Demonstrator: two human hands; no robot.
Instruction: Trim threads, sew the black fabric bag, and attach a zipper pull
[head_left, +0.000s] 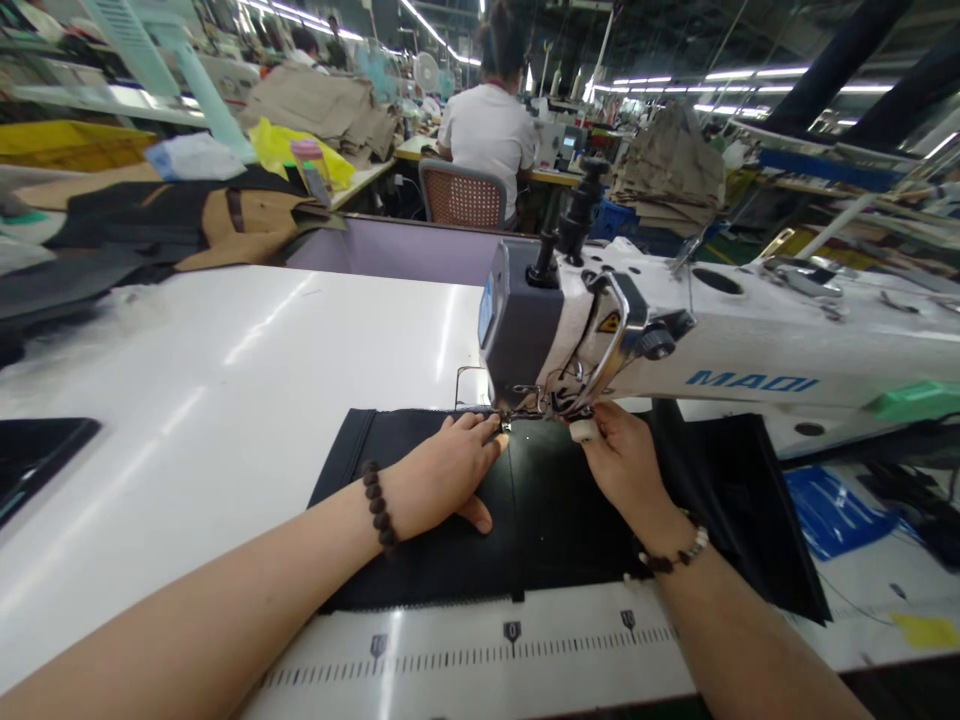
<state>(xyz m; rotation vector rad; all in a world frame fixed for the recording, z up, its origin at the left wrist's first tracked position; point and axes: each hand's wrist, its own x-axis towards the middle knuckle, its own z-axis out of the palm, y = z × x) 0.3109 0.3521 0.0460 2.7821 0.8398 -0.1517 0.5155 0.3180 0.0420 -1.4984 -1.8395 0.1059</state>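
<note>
Currently, we are resting our left hand (450,470) palm down on the black cloth (555,520), its fingers lying extended and grasping nothing, its thumb standing wide of them. Those fingertips are reaching just beside the presser foot (507,427). Our right hand (626,465) is bending its fingers in near the cloth's far edge, to the right of the foot; a white piece (585,430) is showing beside them, and we cannot tell whether they are pinching anything.

The cloth is lying flat under the head of the machine (712,340), a seam line running down its middle. Black folds (750,500) are lying beyond our right wrist; we cannot tell whether they belong to it. Along the near edge, a ruler (450,658) is marking the surface (360,330). We are wearing a beaded bracelet (378,505) on each wrist. Ahead, a co-worker (491,130) is sitting on a chair (465,195), facing away from us.
</note>
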